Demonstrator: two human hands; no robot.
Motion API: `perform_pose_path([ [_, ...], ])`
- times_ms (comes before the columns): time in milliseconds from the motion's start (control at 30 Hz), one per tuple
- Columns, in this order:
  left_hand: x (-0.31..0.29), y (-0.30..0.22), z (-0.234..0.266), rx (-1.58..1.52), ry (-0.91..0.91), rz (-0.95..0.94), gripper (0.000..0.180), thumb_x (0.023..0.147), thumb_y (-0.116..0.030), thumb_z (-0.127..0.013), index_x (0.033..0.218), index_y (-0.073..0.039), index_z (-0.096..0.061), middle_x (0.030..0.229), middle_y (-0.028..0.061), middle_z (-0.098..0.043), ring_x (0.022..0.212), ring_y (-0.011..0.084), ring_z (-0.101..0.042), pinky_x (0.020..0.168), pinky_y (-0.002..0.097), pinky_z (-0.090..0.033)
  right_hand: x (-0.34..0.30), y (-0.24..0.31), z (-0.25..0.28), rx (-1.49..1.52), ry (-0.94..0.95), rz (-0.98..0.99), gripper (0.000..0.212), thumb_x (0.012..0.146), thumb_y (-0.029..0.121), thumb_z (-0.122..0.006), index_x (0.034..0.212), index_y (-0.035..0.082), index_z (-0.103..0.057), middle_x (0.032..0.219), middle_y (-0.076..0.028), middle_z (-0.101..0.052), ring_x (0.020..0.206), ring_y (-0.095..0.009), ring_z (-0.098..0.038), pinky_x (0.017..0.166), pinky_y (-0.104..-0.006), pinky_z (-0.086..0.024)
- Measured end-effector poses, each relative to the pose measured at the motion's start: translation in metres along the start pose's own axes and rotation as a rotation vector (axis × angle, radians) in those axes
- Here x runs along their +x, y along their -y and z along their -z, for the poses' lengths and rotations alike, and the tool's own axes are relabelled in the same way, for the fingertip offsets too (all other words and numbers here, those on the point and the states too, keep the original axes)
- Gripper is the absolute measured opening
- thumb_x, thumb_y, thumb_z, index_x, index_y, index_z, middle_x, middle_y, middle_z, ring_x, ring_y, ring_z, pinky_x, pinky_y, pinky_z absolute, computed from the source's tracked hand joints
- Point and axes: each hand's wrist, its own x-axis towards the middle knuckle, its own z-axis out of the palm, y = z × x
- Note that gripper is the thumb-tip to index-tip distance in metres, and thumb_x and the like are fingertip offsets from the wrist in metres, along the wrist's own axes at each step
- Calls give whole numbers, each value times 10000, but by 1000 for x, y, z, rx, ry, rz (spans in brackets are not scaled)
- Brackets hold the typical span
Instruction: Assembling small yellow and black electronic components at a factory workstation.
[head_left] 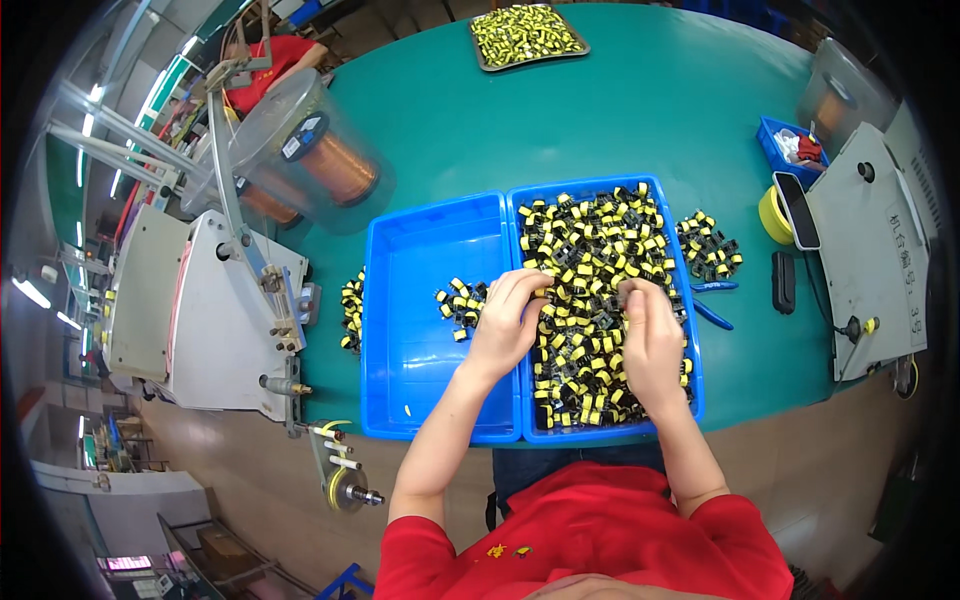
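Two blue plastic trays stand side by side on the green table. The right tray [612,432] is full of small black coil parts wrapped in yellow tape [590,350]. In the left tray [420,375], a small cluster of the same parts [460,305] lies towards its right side. My left hand [508,318] is over the wall between the trays, its fingers curled together. Above the full tray's right half my right hand [650,330] has its fingertips pinched. Whatever either hand holds is hidden or too small to make out.
Blue-handled pliers [712,305] and a loose heap of coils [707,245] lie right of the trays; more coils [352,310] lie left. Winding machines [235,310] flank the table. Copper wire spools [340,165] stand back left, a metal tray of yellow parts [527,37] at the far edge.
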Motion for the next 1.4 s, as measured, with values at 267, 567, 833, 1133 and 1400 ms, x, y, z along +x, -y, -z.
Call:
perform_pose_path([
  [267, -4, 1, 5, -997, 64, 645, 314, 913, -144, -560, 1189, -6, -504, 1039, 76, -591, 923, 162, -602, 811, 272, -466, -4, -42, 80, -621, -17, -169, 200, 918, 51, -427, 1068, -9, -544, 995, -197, -583, 893, -330, -601, 737, -416, -474],
  [567, 0, 3, 9, -1362, 119, 724, 380, 911, -182, -559, 1208, 42, -486, 1061, 133, -592, 905, 179, -584, 839, 298, -459, -38, -116, 90, -606, 144, -419, 104, 867, 46, -491, 933, -13, -547, 917, -192, -588, 896, -356, -563, 774, -427, -447],
  [833, -3, 5, 13, -1565, 130, 730, 385, 941, -154, -478, 1248, 76, -452, 1049, 121, -586, 894, 175, -589, 832, 289, -476, -2, -22, 50, -381, 234, 216, 184, 843, 115, -592, 1003, 28, -562, 1056, -130, -545, 1012, -318, -510, 874, -401, -405],
  [1133, -1, 20, 25, -451, -14, 720, 225, 917, -163, -470, 1035, -52, -626, 942, 93, -610, 858, 192, -572, 788, 320, -440, -6, -12, 19, -428, 597, 412, 332, 785, 291, -659, 1020, 65, -592, 1254, -112, -480, 1220, -336, -378, 1004, -472, -311],
  [1400, -13, 27, 15, 411, -66, 386, 150, 815, -174, -614, 913, -61, -626, 899, 101, -552, 933, 295, -478, 843, 396, -386, -8, -12, 9, -461, 536, 435, 217, 783, 184, -632, 924, 32, -567, 1184, -107, -513, 1152, -322, -422, 966, -460, -342],
])
